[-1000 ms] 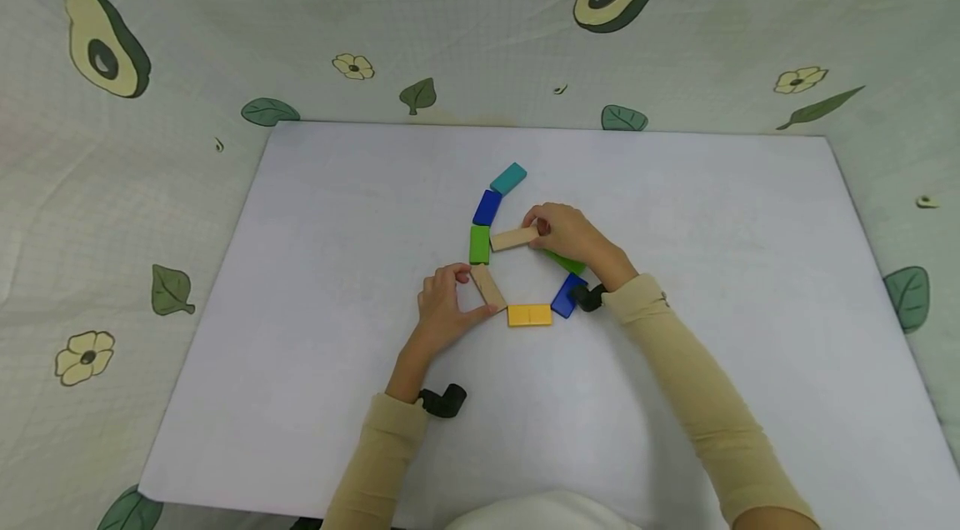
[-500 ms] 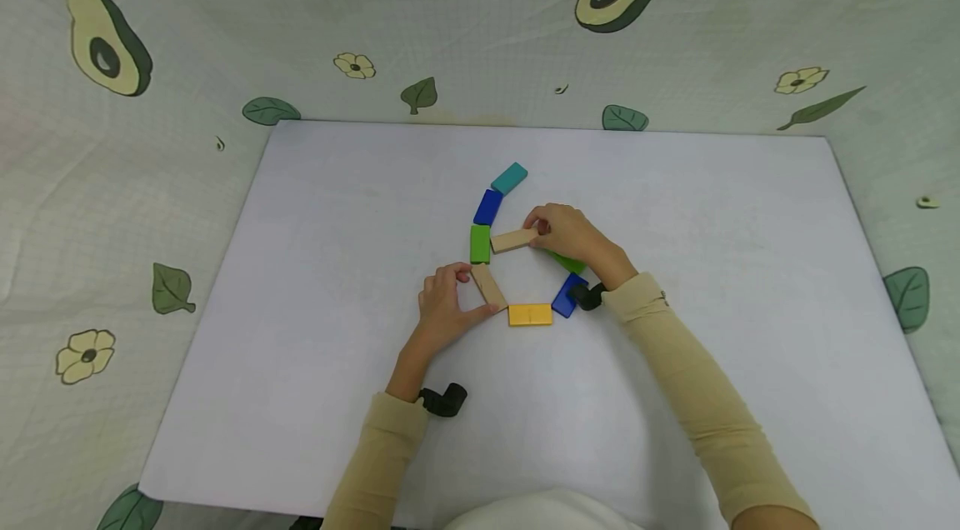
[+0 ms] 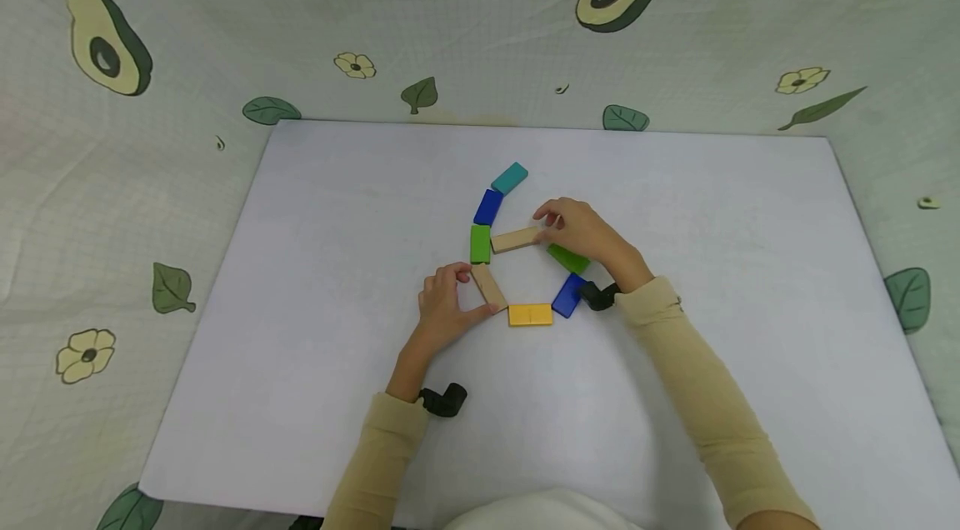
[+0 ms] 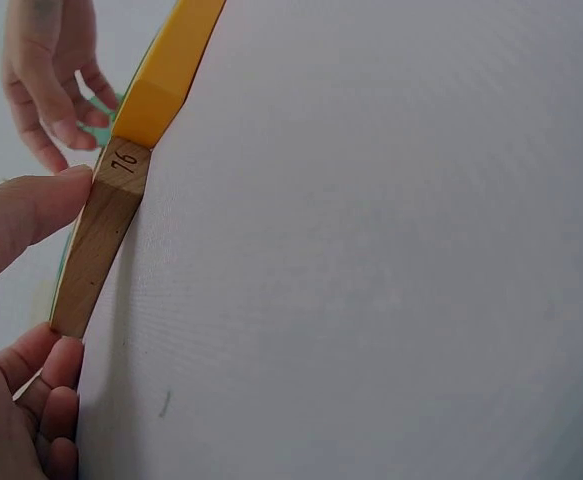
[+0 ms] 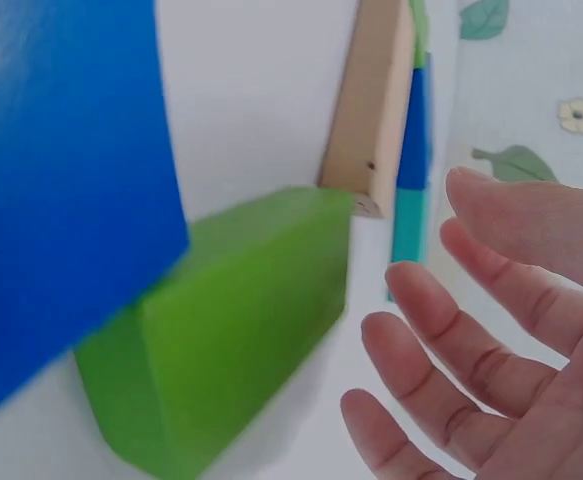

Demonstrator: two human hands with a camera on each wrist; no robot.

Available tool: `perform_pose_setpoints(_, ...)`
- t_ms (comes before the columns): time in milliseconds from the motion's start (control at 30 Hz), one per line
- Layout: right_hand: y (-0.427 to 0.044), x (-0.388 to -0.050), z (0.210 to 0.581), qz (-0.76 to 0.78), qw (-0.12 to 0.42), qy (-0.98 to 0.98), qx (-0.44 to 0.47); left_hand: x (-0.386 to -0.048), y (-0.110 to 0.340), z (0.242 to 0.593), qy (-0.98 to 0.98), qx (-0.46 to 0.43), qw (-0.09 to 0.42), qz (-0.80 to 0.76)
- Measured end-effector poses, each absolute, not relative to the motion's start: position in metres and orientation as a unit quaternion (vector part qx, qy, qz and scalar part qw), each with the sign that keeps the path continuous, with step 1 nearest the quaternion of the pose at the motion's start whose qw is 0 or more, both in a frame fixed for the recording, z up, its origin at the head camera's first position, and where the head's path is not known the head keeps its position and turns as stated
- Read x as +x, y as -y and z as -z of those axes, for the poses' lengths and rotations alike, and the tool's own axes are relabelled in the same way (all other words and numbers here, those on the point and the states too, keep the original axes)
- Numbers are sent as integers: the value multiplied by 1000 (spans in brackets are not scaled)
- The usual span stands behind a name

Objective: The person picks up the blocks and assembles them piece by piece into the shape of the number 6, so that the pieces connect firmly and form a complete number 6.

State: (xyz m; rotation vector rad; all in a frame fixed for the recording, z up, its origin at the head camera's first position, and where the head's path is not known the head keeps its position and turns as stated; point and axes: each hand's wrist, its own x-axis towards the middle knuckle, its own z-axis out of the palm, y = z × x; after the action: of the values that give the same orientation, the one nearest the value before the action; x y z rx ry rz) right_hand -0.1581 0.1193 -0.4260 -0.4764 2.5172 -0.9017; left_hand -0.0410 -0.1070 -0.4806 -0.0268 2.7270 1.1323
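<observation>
My left hand [image 3: 442, 309] holds a plain wooden block [image 3: 489, 287] at its two ends, thumb at one and fingertips at the other. In the left wrist view this wooden block [image 4: 99, 235] bears the number 76 and meets a yellow block [image 4: 156, 100]. Just off the right end of a second wooden block [image 3: 514, 239] is my right hand [image 3: 585, 232], with nothing in its grasp. The right wrist view shows its fingers [image 5: 471, 350] spread and relaxed. Beneath that hand lies a green block [image 3: 567, 258], joined by a blue block [image 3: 567, 295].
Another green block [image 3: 480, 244], a blue block [image 3: 488, 207] and a teal block [image 3: 510, 177] run in a curved line towards the back. All lie flat on the white tabletop [image 3: 337, 205]. An avocado-print cloth [image 3: 487, 22] hangs behind the table.
My right hand has let go of the second wooden block and shifted slightly to the right, uncovering more of the green block. The left hand and its block stay in place.
</observation>
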Motion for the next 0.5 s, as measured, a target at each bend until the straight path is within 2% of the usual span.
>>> perform_pose_setpoints(500,-146,-137,417,332,200,-916,-105,-40,107,477,-917,-6,93,-388)
